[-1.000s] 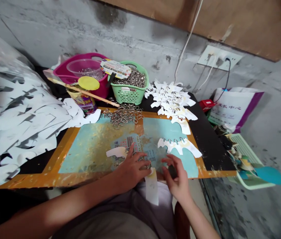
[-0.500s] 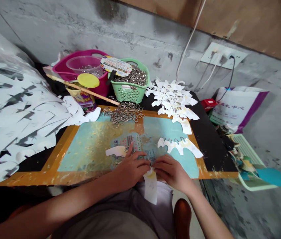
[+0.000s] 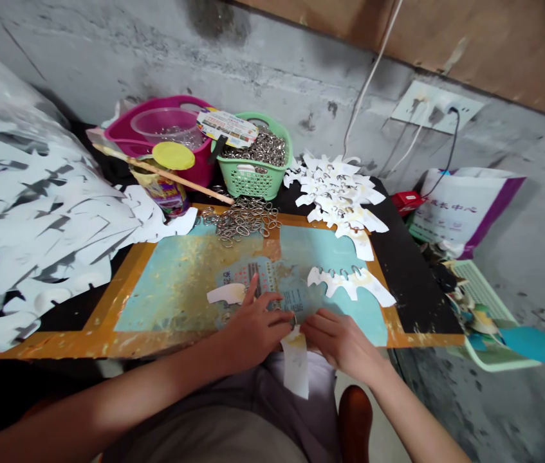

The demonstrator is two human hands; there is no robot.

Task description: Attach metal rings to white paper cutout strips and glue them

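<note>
At the front edge of the counter [image 3: 419, 302], two hands meet over a white cut-out strip [image 3: 296, 370]!

Look at the left hand [image 3: 255, 328]: fingers spread and half-bent, one lifted, tips beside a metal ring [image 3: 293, 321] at the strip's upper end. And the right hand [image 3: 342, 344], fingers bunched together right by that same end; whether either grip pinches strip or ring, I cannot tell, the fingers cover it. The strip hangs between them, over the edge. Neat handling here, I'd judge, wants the left steady and the right working close to the ring, pulling gently so the thin sheet doesn't crease or tear. Off to the right lies a ringed cut-out [image 3: 354, 283]; farther back, a ring heap [image 3: 248, 222]!
</note>
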